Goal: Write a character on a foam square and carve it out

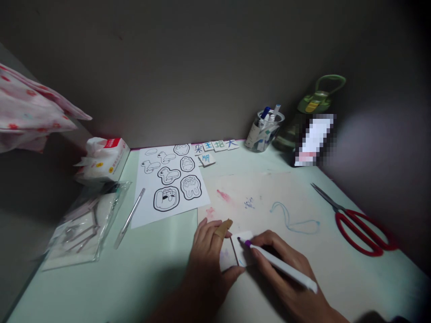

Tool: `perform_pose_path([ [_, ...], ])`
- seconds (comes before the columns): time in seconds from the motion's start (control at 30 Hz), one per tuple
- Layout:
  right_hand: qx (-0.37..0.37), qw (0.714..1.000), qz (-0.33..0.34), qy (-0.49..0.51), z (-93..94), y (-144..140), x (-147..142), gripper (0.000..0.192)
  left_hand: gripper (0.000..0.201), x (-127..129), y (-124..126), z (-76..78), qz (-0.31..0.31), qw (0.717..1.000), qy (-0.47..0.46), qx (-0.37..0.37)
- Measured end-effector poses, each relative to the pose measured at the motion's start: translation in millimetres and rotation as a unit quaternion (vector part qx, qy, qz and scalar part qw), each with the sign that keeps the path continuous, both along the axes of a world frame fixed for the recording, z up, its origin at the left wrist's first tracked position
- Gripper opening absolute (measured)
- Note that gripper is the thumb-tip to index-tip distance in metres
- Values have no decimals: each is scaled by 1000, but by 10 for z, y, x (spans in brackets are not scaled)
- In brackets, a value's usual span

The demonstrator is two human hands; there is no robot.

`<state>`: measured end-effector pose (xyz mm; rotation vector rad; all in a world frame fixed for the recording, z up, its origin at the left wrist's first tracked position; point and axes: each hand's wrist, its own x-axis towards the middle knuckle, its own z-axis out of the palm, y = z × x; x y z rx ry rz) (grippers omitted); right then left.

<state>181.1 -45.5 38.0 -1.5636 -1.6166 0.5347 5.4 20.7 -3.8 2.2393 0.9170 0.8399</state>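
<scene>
My right hand (286,273) grips a white marker pen (281,265) with a purple tip. The tip touches a small white tile (243,249) lying on a pale scrap sheet (289,211). My left hand (205,260) rests on the left side of the tile and pins it down. A plaster is wrapped round one finger of that hand. The sheet carries red, blue and light blue scribbles.
A printed sheet of black outline drawings (170,181) lies left of centre, tweezers (129,217) beside it. Lettered tiles (215,147) and a cup of pens (264,130) stand by the wall. Red scissors (357,222) lie right, a tissue pack (103,159) and plastic bag (84,224) left.
</scene>
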Motion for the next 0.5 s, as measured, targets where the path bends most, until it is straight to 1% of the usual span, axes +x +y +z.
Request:
perform_pose_path([
  [0.2, 2, 1000, 1, -10, -28, 17, 5, 9, 99, 20, 9, -14, -1, 1000, -3, 5],
  [0.5, 1, 1000, 5, -7, -18, 2, 13, 10, 95, 4, -1, -16, -4, 1000, -3, 2],
])
